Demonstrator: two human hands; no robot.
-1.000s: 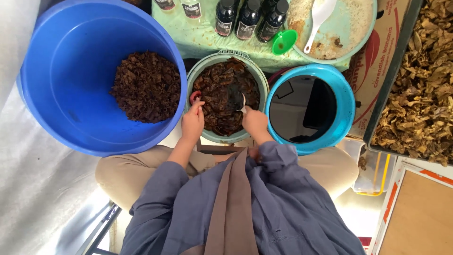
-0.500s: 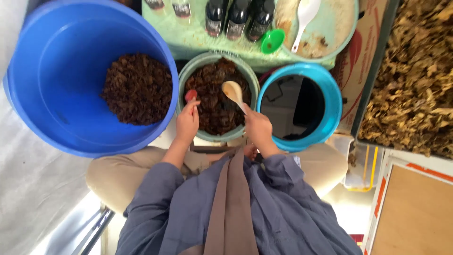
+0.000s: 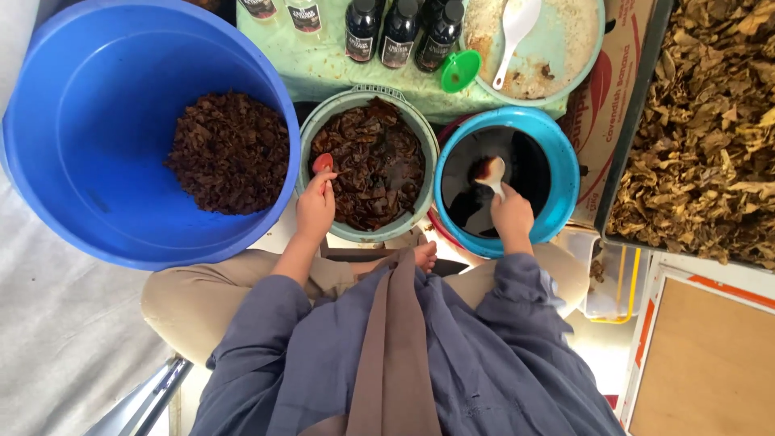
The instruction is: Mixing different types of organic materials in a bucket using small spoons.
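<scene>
Left hand (image 3: 315, 208): fingers closed on red utensil (image 3: 323, 163) at green bowl (image 3: 316, 129) of dark leaves. Right hand (image 3: 512, 216): fingers gripping white spoon (image 3: 491, 171) inside turquoise bucket (image 3: 565, 153) of dark liquid.

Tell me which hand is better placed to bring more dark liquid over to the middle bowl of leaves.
Right. The right hand already holds the white spoon over the dark liquid in the light-blue bucket, right beside the middle bowl. The left hand grips a small red utensil at that bowl's far rim.
</scene>
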